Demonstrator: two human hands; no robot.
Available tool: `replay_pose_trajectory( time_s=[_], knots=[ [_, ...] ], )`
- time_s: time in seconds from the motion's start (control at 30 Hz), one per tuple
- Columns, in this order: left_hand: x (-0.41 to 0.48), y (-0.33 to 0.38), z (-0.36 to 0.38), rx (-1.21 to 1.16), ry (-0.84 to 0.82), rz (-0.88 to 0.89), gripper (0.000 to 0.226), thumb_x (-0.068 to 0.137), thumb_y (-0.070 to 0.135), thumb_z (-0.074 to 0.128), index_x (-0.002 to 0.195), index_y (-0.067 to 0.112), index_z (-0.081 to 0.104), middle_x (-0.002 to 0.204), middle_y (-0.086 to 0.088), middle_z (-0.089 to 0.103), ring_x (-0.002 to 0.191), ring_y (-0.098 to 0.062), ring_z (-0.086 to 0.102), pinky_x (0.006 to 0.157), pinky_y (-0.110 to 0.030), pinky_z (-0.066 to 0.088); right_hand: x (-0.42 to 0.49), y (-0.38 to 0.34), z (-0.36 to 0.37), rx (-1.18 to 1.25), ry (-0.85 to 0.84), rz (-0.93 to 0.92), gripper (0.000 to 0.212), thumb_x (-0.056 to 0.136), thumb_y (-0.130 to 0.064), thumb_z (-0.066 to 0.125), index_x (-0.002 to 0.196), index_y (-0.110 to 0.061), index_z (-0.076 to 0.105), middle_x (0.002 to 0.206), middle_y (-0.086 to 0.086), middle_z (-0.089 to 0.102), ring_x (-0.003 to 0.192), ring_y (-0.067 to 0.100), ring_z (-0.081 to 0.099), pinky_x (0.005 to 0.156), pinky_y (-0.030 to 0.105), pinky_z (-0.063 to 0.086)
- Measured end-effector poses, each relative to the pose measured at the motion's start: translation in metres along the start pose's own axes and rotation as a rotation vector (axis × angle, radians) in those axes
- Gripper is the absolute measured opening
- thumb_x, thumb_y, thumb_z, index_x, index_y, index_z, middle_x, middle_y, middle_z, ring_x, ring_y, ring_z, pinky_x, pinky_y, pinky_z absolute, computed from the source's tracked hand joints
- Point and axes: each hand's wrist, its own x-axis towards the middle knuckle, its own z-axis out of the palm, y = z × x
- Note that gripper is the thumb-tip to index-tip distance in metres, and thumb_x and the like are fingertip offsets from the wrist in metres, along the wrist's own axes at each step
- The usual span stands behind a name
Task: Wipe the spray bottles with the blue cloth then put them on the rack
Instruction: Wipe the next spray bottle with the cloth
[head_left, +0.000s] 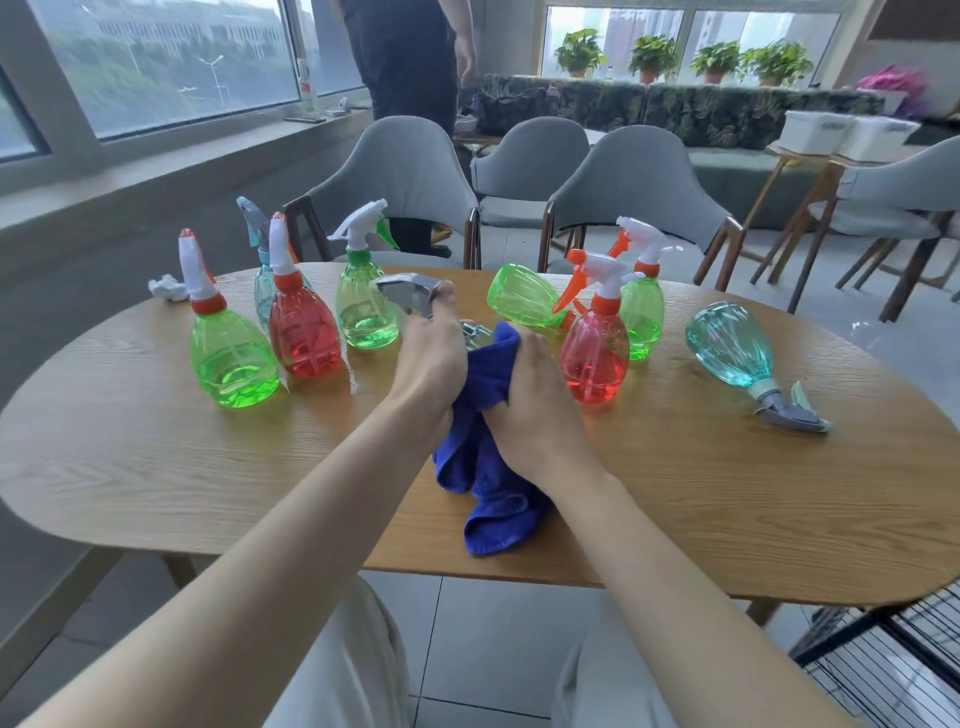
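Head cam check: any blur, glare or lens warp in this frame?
Head view: wide-angle warp bows the table edge and window frames; soft daylight, faint shadows; far windows washed out; slight blur on the sprayer of the held spray bottle in the left hand; blue cloth in the right hand reads clearly.

Blue cloth around grey-nozzled bottle

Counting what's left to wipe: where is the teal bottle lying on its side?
Head view: the teal bottle lies on the table's right side, right of the rightmost upright green bottle, grey nozzle toward the near edge.
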Motion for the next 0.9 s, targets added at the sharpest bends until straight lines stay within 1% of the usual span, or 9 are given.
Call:
replay_pose_trajectory(
  time_s=[0.07,0.2,0.3,0.4,0.47,0.6,0.67,0.77,0.9],
  knots=[
    [0.002,-0.007,0.001,0.045,-0.046,0.044,0.094,0.074,0.089,0.040,0.147,0.029,0.048,0.136,-0.006,0.067,0.125,-0.030,0.066,0.112,-0.052,0.050,0.006,-0.004,-0.005,0.104,-0.021,0.114,0.054,0.080,-0.043,0.047,0.128,-0.017,0.052,0.119,-0.001,0.055,0.110,0.023,0.054,0.099,0.049,0.049],
    [0.001,-0.008,-0.001,0.042,-0.075,0.056,0.089,0.078,0.087,0.045,0.147,0.031,0.050,0.134,-0.004,0.069,0.122,-0.028,0.068,0.109,-0.051,0.052,0.005,-0.006,0.001,0.079,0.005,0.101,0.036,0.090,-0.022,0.057,0.125,-0.014,0.052,0.117,0.000,0.055,0.109,0.024,0.053,0.099,0.048,0.048],
    [0.005,-0.007,-0.003,0.016,-0.066,0.091,0.064,0.094,0.077,0.049,0.132,0.026,0.057,0.124,-0.004,0.072,0.116,-0.027,0.071,0.107,-0.050,0.055,0.000,0.000,0.014,-0.071,0.046,-0.038,0.052,0.096,-0.024,0.060,0.144,-0.012,0.045,0.135,0.004,0.052,0.120,0.026,0.050,0.105,0.038,0.044],
    [0.012,-0.011,-0.008,-0.015,-0.046,0.096,0.045,0.105,0.063,0.050,0.119,0.022,0.060,0.117,-0.004,0.074,0.108,-0.026,0.073,0.106,-0.051,0.056,0.002,0.006,0.016,-0.067,-0.002,-0.096,0.065,0.098,-0.021,0.062,0.155,-0.012,0.034,0.147,0.007,0.047,0.131,0.029,0.047,0.105,0.032,0.037],
    [0.017,-0.013,-0.012,-0.023,-0.045,0.092,0.043,0.106,0.059,0.052,0.116,0.018,0.063,0.117,-0.010,0.076,0.110,-0.031,0.074,0.108,-0.052,0.055,0.004,0.013,0.015,0.007,-0.069,-0.091,0.066,0.097,-0.012,0.059,0.158,-0.015,0.033,0.149,0.002,0.047,0.137,0.027,0.046,0.113,0.037,0.037],
    [0.021,-0.014,-0.015,-0.054,-0.051,0.085,0.038,0.107,0.051,0.056,0.122,0.016,0.061,0.118,-0.005,0.076,0.116,-0.024,0.071,0.111,-0.047,0.052,0.001,0.020,0.015,0.126,-0.114,-0.045,0.063,0.097,-0.018,0.050,0.158,-0.023,0.037,0.141,-0.016,0.043,0.141,0.011,0.040,0.113,0.021,0.025],
    [0.023,-0.015,-0.016,-0.040,-0.043,0.092,0.037,0.106,0.051,0.058,0.123,0.018,0.062,0.119,-0.001,0.076,0.119,-0.021,0.068,0.115,-0.047,0.048,-0.001,0.022,0.017,0.121,-0.136,0.000,0.068,0.097,-0.019,0.049,0.162,-0.022,0.031,0.148,-0.012,0.041,0.145,0.009,0.035,0.115,0.019,0.020],
    [0.027,-0.013,-0.018,-0.019,-0.022,0.114,0.031,0.105,0.053,0.058,0.116,0.025,0.064,0.119,0.001,0.075,0.120,-0.021,0.066,0.116,-0.050,0.045,-0.006,0.030,0.023,0.042,-0.181,0.057,0.075,0.097,-0.007,0.053,0.166,-0.014,0.022,0.164,0.003,0.035,0.154,0.017,0.027,0.123,0.023,0.016],
    [0.028,-0.010,-0.020,0.058,-0.043,0.114,0.050,0.106,0.058,0.053,0.138,0.021,0.058,0.134,0.001,0.068,0.131,-0.021,0.058,0.118,-0.046,0.040,-0.006,0.026,0.026,0.041,-0.157,0.106,0.075,0.097,-0.005,0.050,0.166,-0.009,0.020,0.167,0.006,0.033,0.156,0.021,0.026,0.126,0.027,0.015]
  ],
)
